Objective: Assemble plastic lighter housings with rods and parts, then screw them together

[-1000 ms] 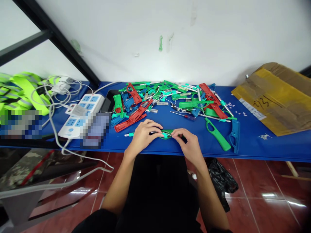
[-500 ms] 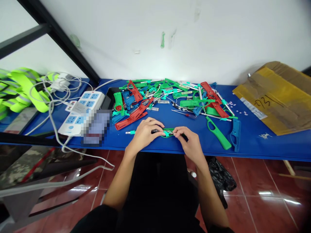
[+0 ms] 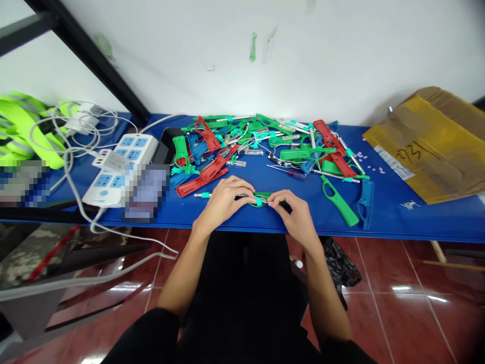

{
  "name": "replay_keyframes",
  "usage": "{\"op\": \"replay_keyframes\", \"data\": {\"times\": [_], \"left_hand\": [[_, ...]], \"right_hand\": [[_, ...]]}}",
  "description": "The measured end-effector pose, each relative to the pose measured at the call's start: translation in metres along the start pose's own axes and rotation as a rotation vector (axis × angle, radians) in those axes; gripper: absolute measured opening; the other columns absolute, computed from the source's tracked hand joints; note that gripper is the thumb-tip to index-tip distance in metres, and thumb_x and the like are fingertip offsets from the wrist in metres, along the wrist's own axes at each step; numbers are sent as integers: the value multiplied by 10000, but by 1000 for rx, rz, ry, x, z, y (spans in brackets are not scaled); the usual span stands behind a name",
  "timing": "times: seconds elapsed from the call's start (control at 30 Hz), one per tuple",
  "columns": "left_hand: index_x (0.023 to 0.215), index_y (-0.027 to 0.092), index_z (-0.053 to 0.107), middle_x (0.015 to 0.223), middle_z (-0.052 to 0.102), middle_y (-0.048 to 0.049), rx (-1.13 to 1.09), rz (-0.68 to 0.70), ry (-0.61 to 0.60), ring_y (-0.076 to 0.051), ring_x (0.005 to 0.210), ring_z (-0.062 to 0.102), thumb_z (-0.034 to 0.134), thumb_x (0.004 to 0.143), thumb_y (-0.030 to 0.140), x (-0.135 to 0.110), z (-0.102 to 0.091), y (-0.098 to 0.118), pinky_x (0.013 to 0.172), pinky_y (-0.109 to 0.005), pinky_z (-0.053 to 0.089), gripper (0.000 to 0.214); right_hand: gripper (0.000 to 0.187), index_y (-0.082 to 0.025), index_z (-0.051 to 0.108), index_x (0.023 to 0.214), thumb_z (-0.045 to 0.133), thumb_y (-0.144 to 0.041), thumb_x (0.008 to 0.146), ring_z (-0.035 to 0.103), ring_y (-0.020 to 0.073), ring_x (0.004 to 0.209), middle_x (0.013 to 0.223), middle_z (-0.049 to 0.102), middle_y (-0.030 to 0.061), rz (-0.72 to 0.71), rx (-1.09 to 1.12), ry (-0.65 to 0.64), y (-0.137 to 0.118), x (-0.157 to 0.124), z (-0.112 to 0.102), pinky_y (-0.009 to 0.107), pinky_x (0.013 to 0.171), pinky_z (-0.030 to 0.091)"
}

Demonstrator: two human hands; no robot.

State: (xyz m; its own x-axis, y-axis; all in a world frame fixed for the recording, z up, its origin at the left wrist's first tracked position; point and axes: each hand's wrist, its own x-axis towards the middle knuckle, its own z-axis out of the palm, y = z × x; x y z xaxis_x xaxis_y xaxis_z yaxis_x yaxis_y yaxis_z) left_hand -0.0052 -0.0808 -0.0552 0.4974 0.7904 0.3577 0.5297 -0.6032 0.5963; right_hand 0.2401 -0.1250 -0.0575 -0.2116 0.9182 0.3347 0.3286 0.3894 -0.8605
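A half-open green stick lighter [image 3: 259, 200] lies low near the table's front edge, with thin white wires and a teal piece showing inside. My left hand [image 3: 230, 198] is closed around its left part, thumb and fingers pinching near the teal piece. The lighter's metal tube [image 3: 202, 195] sticks out to the left of that hand. At the other end, my right hand [image 3: 291, 208] pinches the lighter by fingertips and thumb; the exact bit under them is too small to make out. Behind both hands is a heap of lighter parts, among them a red casing half [image 3: 219, 164].
A screwdriver [image 3: 291, 173] lies before the heap. Right of it rest a green casing [image 3: 340, 203], a blue casing [image 3: 366, 205] and a cardboard box [image 3: 435, 151]. Leftward are a power strip [image 3: 109, 181], white cables and a blurred phone [image 3: 146, 192]. A white wall stands behind.
The whole view has shifted slightly, so things appear a little higher. Both hands keep their grip on the lighter; the fingers have moved only a little around the wires.
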Motion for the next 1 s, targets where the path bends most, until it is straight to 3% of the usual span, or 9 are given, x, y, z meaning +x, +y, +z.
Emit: {"op": "replay_keyframes", "data": {"times": [0.3, 0.83, 1.0], "left_hand": [[945, 254, 828, 1089, 833, -40, -25, -44, 75, -225, 983, 673, 675, 1043, 510, 0, 6, 3, 932, -414, 485, 314], [971, 227, 828, 1068, 827, -55, 124, 18, 101, -211, 921, 684, 619, 1085, 475, -5, 10, 7, 868, -391, 526, 343], [1008, 218, 834, 1063, 845, -64, 111, 92, 132, -216, 951, 724, 607, 1104, 415, -7, 12, 7, 864, -388, 566, 315]], "right_hand": [[149, -261, 664, 899, 689, -200, 1033, 747, 228, 962, 1036, 793, 32, 64, 17, 27, 2, -1, 0, 401, 930, 569], [161, -264, 678, 904, 658, -193, 1047, 738, 247, 982, 1013, 793, 40, 11, -49, 21, 0, 1, 0, 434, 966, 541], [169, -262, 688, 887, 665, -196, 1042, 734, 246, 982, 1003, 798, 40, 18, -44, 22, -1, 2, 0, 450, 989, 533]]}}
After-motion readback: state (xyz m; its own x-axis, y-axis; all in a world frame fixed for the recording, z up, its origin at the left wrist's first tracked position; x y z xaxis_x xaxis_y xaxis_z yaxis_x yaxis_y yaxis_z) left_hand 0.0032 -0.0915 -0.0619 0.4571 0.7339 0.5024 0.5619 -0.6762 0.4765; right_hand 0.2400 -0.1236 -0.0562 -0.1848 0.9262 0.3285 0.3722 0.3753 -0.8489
